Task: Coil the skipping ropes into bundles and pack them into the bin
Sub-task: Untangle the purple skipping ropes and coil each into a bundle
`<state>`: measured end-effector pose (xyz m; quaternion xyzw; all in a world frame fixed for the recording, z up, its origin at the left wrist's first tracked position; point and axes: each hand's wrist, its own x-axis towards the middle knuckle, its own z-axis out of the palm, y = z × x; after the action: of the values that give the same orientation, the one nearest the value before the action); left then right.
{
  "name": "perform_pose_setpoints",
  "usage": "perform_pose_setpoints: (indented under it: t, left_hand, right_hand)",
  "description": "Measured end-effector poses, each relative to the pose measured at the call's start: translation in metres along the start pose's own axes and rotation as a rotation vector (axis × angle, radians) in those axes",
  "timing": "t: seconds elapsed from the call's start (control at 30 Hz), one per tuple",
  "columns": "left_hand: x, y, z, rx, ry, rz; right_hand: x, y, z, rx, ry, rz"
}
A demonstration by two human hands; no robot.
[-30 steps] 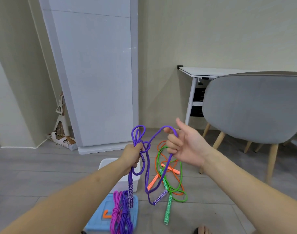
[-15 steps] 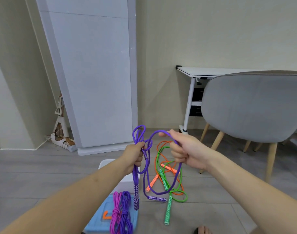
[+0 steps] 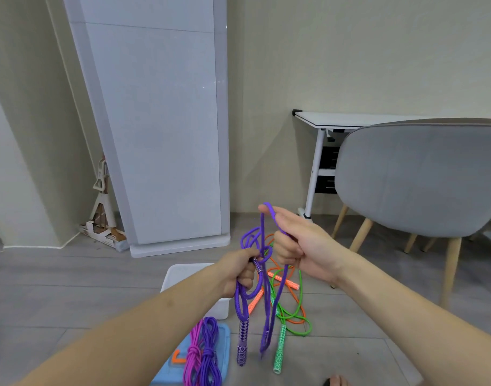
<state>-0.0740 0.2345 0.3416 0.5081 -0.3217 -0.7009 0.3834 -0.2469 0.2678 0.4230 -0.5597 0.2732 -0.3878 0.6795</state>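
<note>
My left hand [image 3: 240, 270] grips several folded loops of a purple skipping rope [image 3: 262, 291], with one patterned handle [image 3: 242, 344] dangling below it. My right hand [image 3: 297, 243] holds a strand of the same rope, looped over the index finger and running down through the palm. Under my left forearm, partly hidden, a white bin [image 3: 188, 277] stands on the floor. An orange rope [image 3: 283, 280] and a green rope [image 3: 297, 316] lie tangled on the floor beyond my hands. A pink bundle [image 3: 192, 355] and a purple bundle [image 3: 209, 352] rest on a blue lid [image 3: 225, 346].
A grey chair [image 3: 420, 176] on wooden legs stands at the right, with a white desk [image 3: 336, 121] behind it. A tall white panel [image 3: 160, 129] leans against the wall at the left, with a cardboard item [image 3: 102, 232] at its foot. My toe [image 3: 336, 381] shows at the bottom edge.
My right hand has turned and risen, lifting the strand over its index finger. The loose end of the purple rope has swung in from the right and now hangs straight down beside the other handle.
</note>
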Motion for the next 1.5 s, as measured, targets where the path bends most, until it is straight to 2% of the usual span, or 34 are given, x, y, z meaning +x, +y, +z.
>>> perform_pose_setpoints:
  t: [0.07,0.13,0.23,0.3,0.4,0.47,0.53,0.63,0.67,0.73,0.8,0.87,1.03,1.17,1.23,1.3,1.33,1.4,1.5]
  left_hand:
    - [-0.001,0.002,0.002,-0.093,-0.057,-0.038]
    - [-0.002,0.009,0.001,-0.197,-0.084,-0.011]
    - [-0.003,0.021,-0.006,-0.322,-0.085,0.043]
    - [-0.003,0.022,-0.009,-0.278,-0.052,0.066]
    - [-0.005,0.019,-0.002,-0.201,-0.04,0.13]
    - [-0.007,0.017,0.007,-0.107,-0.028,0.207]
    - [-0.011,0.015,0.016,0.003,-0.031,0.283]
    - [-0.014,0.008,0.025,0.117,-0.004,0.369]
    - [-0.014,0.006,0.026,0.132,0.016,0.39]
    - [-0.015,0.005,0.029,0.159,0.06,0.429]
    - [-0.018,0.004,0.03,0.172,0.087,0.469]
    - [-0.021,0.005,0.031,0.153,0.087,0.497]
    - [-0.017,0.007,0.021,0.066,-0.017,0.456]
    - [-0.01,0.008,0.012,0.256,0.011,0.456]
    - [-0.005,0.007,0.009,0.321,0.074,0.432]
    - [0.0,0.006,0.004,0.328,0.127,0.389]
    - [0.003,0.004,0.0,0.322,0.145,0.366]
    - [0.007,0.001,-0.006,0.317,0.171,0.322]
    - [0.014,-0.006,-0.012,0.36,0.183,0.256]
  right_hand:
    - [-0.002,0.001,-0.003,-0.098,-0.112,0.035]
    - [-0.005,0.005,-0.012,-0.345,-0.224,0.102]
    - [-0.012,0.016,-0.025,-0.696,-0.391,0.313]
    - [-0.013,0.026,-0.033,-0.824,-0.458,0.416]
    - [-0.01,0.029,-0.036,-0.866,-0.514,0.474]
    - [-0.008,0.028,-0.033,-0.999,-0.489,0.475]
    - [0.002,0.03,-0.031,-1.13,-0.262,0.397]
    - [0.019,0.028,-0.028,-0.861,0.358,0.15]
    - [0.024,0.024,-0.026,-0.727,0.492,0.068]
    - [0.031,0.018,-0.022,-0.588,0.595,-0.025]
    - [0.034,0.02,-0.016,-0.55,0.568,-0.04]
    - [0.036,0.029,-0.016,-0.542,0.473,0.013]
    - [0.037,0.029,-0.026,-0.633,0.376,0.04]
    - [0.032,0.026,-0.029,-0.753,0.258,0.134]
    - [0.032,0.024,-0.027,-0.654,0.364,0.173]
    - [0.033,0.015,-0.03,-0.393,0.503,0.202]
    - [0.032,0.008,-0.032,-0.238,0.502,0.226]
    - [0.027,-0.006,-0.033,-0.021,0.392,0.302]
    - [0.018,-0.014,-0.03,-0.031,0.246,0.305]
